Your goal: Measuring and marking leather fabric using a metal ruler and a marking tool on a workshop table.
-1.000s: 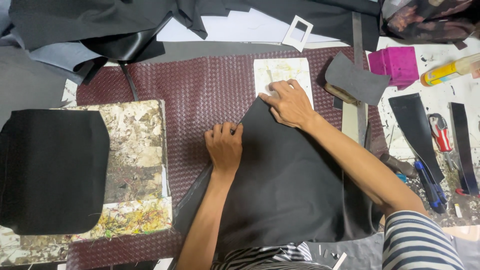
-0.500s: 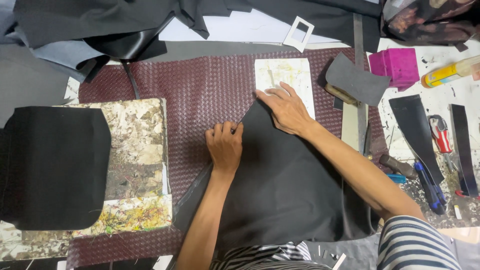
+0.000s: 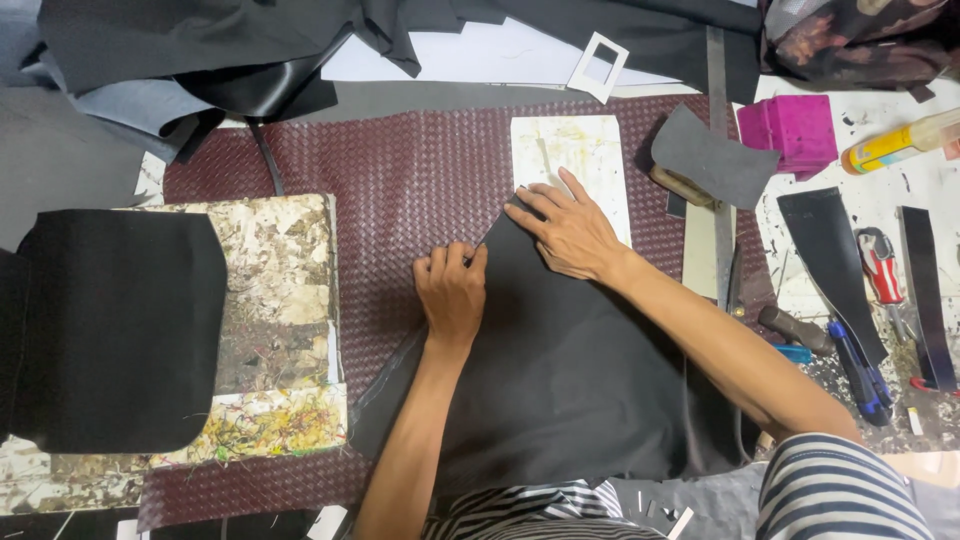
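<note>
1. Head view: the left hand [image 3: 452, 295] presses flat on the left edge of a black sheet [image 3: 560, 370], fingers curled over the edge but grasping nothing.
2. Right hand [image 3: 570, 230] lies open, palm down, on the sheet's far corner, fingers spread; it pins the sheet rather than clenching it.
3. Black sheet lies on a maroon woven mat [image 3: 400, 180], its near end reaching the person's striped shirt [image 3: 850, 495].
4. Just beyond the right hand's fingertips sits a pale stained board [image 3: 570, 150], touching the sheet's corner.
5. Left of the mat's middle lies a glue-stained slab [image 3: 280, 300], with a black rounded panel [image 3: 110, 330] covering its left part.
6. Right of the arm lie a grey piece [image 3: 710, 160], a metal ruler [image 3: 718, 110], a pink block [image 3: 795, 130], a glue bottle [image 3: 900, 140] and tools [image 3: 860, 350].
7. Far across the table, dark fabric [image 3: 200, 50] is heaped, with a white frame [image 3: 598, 65] near it.
</note>
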